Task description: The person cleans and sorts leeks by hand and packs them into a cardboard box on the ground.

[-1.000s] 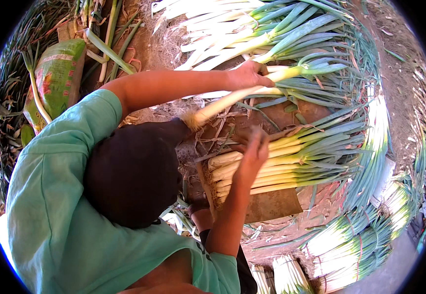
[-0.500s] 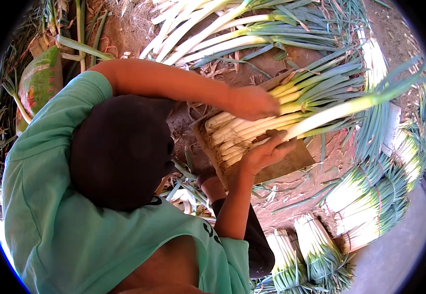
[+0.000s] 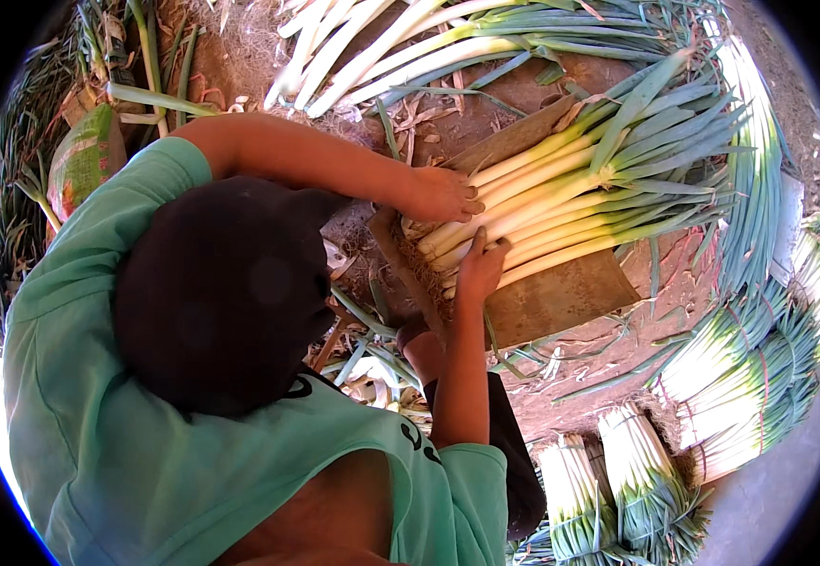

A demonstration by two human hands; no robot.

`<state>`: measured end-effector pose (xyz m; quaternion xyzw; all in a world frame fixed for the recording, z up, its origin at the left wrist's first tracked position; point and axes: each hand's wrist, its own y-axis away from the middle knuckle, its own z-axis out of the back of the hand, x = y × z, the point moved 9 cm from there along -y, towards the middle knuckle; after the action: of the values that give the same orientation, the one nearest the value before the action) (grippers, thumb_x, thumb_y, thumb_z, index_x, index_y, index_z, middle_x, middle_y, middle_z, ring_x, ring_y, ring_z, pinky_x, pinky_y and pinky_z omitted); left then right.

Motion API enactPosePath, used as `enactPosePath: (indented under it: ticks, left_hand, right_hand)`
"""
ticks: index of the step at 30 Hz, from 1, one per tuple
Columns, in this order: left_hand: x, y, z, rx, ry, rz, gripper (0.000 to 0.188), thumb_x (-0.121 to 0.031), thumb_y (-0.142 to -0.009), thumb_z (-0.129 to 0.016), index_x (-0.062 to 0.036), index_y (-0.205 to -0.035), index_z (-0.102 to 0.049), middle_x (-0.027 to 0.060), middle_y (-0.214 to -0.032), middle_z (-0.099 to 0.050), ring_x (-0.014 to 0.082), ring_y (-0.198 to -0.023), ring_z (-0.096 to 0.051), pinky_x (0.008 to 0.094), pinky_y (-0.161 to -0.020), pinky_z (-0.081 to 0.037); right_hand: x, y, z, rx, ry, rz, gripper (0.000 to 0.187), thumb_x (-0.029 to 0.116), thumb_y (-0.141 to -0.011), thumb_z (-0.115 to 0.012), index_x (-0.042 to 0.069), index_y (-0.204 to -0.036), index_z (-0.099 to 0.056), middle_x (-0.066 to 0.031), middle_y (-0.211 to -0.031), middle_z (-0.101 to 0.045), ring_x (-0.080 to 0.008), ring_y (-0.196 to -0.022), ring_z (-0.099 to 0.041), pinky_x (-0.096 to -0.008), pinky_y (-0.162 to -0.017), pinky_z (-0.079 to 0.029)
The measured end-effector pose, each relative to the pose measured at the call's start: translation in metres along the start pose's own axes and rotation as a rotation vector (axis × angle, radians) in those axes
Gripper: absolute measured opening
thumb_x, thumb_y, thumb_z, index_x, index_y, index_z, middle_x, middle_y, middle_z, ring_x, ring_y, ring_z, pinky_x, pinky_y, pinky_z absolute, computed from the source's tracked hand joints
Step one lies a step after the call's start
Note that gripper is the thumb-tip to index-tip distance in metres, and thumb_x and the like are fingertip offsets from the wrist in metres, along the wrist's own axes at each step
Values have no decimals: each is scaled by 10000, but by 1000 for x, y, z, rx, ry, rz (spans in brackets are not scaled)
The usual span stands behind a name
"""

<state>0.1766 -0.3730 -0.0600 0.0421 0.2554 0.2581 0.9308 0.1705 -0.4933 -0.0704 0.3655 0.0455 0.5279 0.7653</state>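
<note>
Long green onions (image 3: 542, 203), white-stemmed with blue-green leaves, lie side by side in a shallow brown tray (image 3: 561, 302), roots toward me. My left hand (image 3: 440, 194) rests on the stems near their root ends, fingers apart and laid over them. Just below it in the picture, my right hand (image 3: 482, 269) touches the same row with its fingertips spread. No stalk is lifted off the row. Part of the root ends is hidden by my hands.
Loose green onions (image 3: 410, 47) lie on the soil at the top. Tied bundles (image 3: 641, 462) lie at the lower right, with more stacked bundles (image 3: 740, 387) beyond. A green sack (image 3: 87, 156) sits at the upper left. A large dark rounded shape (image 3: 221, 292) is between my arms.
The onion stalk my right hand held raised now lies with the others in the tray. My right hand has come down and left; my left hand has drawn back toward the root ends.
</note>
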Motion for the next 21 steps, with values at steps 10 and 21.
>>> enactPosePath:
  ticks: [10, 21]
  left_hand:
    - [4, 3, -2, -48, -19, 11, 309, -123, -822, -510, -76, -1123, -564, 73, -1364, -399, 254, -1157, -465, 418, -939, -397]
    - [-10, 3, 8, -244, -6, -64, 232, -147, -794, -536, -89, -1017, -558, 61, -1124, -486, 231, -1050, -485, 403, -898, -406]
  right_hand:
    - [33, -29, 83, -402, -844, 112, 518, 273, -925, -525, -60, -1276, -337, -190, -965, -551, -243, -807, -564, -360, -657, -480]
    - [-32, -71, -5, 42, -239, 22, 508, 322, -914, -515, -78, -1193, -372, -347, -1062, -545, -458, -977, -546, -467, -827, -428]
